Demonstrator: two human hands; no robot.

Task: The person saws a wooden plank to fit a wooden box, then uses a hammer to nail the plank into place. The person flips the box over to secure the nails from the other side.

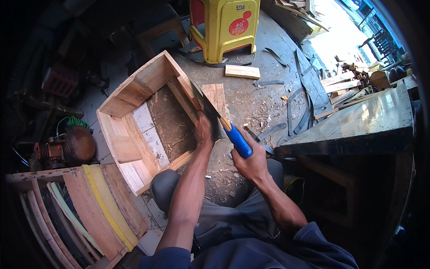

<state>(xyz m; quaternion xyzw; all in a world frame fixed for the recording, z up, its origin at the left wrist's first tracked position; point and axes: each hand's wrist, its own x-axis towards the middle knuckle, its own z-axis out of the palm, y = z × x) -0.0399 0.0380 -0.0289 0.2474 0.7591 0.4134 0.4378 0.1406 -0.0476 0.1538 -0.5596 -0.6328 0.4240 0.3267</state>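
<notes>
My right hand [252,157] is closed round the blue handle [238,141] of a long tool with a thin dark blade. The tool slants up and left; its exact kind is unclear from this angle. Its blade runs close along the right side of a wooden frame [130,87] made of pale boards. My left hand [204,129] is wrapped round that side of the frame, near the blade, with some fingers hidden. The frame stands on the floor, tilted, against my left knee. Just beyond the blade lies a flat wood piece [215,96].
A yellow stool [228,31] stands ahead, with a wood block [242,71] in front. Dark strips [300,107] and wood chips litter the floor. A worn bench [349,121] is at right, a wood pile [342,85] beyond. A slatted curved wooden piece [85,210] and a compressor [76,145] are at left.
</notes>
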